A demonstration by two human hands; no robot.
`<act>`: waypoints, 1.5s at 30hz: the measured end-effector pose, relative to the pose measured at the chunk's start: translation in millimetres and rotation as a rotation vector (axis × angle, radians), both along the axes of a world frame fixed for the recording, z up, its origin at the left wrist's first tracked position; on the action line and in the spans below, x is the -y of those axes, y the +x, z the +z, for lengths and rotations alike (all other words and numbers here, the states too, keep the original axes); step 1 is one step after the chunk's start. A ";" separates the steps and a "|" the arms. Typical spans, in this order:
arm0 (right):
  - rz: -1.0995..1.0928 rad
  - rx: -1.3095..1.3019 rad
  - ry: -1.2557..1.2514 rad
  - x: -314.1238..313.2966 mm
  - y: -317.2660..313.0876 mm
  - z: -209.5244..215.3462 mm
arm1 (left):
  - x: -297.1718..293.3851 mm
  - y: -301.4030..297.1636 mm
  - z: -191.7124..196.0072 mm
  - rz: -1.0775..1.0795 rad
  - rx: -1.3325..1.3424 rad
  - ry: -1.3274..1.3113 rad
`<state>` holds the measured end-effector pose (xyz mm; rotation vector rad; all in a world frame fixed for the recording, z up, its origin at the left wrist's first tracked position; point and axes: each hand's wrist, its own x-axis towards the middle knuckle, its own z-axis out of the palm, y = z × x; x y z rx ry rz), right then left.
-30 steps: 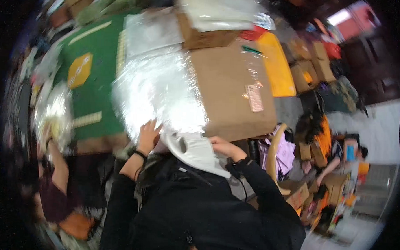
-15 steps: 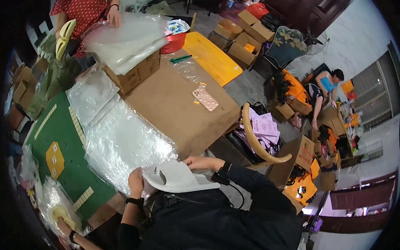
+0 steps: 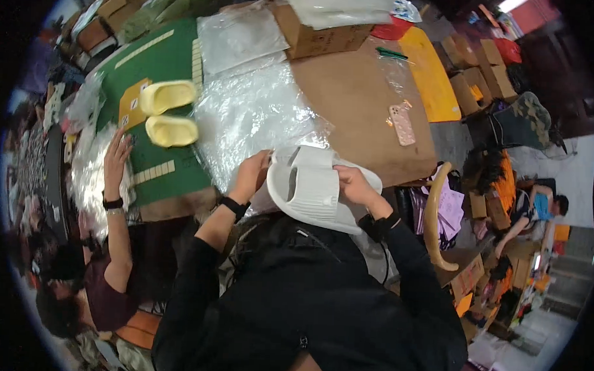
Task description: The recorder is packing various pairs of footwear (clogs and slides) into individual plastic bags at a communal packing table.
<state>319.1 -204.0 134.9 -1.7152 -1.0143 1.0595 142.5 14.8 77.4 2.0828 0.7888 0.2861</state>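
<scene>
A pair of pale grey-white slide slippers (image 3: 315, 189) is held over my lap, at the near edge of the table. The two overlap, and ribbed straps show on top. My left hand (image 3: 250, 176) is closed on the slippers' left edge, its fingertips partly hidden. From the other side my right hand (image 3: 354, 186) grips them, thumb and fingers at the strap. Just beyond lie flat clear plastic bags (image 3: 247, 118), close to my left hand.
Two yellow slippers (image 3: 171, 131) lie on a green board (image 3: 117, 78), beside a co-worker's outstretched hand (image 3: 118, 150). A brown carton (image 3: 315, 39) topped with plastic sheets stands at the back. A phone (image 3: 402, 125) lies on brown cardboard (image 3: 359, 89). A curved wooden chair arm (image 3: 433, 223) is at right.
The view has swung left. The grey-white slippers are turned and raised in both my hands. Two yellow slippers now lie on the green board, and the co-worker's hand is apart from them.
</scene>
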 end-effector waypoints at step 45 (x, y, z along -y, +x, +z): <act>-0.016 0.762 0.126 -116.8 -18.5 -74.2 | 60.9 -26.3 43.8 -0.437 0.090 0.387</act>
